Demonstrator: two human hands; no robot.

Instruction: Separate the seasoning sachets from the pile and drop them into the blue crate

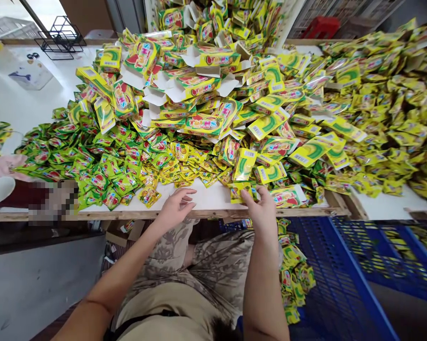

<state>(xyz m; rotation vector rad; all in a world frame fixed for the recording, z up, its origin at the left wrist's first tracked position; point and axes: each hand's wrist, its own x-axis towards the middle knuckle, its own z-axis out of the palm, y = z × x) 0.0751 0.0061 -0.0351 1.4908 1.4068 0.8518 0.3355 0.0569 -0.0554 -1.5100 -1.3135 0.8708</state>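
My right hand (263, 210) is at the table's front edge, its thumb and fingers closed on a small yellow-and-green candy packet (236, 193). My left hand (176, 208) hovers over the same edge, thumb and fingers apart with nothing between them. Just beyond it lie loose yellow candy packets (194, 166), and green candy packets (106, 175) are heaped to its left. Beyond my right hand, printed yellow candy boxes (202, 123) are piled up, several with white flaps raised. One box (245, 163) leans close to the held packet.
More yellow packets (387, 132) form a large heap at the right. Blue plastic crates (344, 274) stand below the table on that side, with packets beside my leg. A paper cup (0, 192) lies at the left edge; a black wire rack (62, 40) stands at back left.
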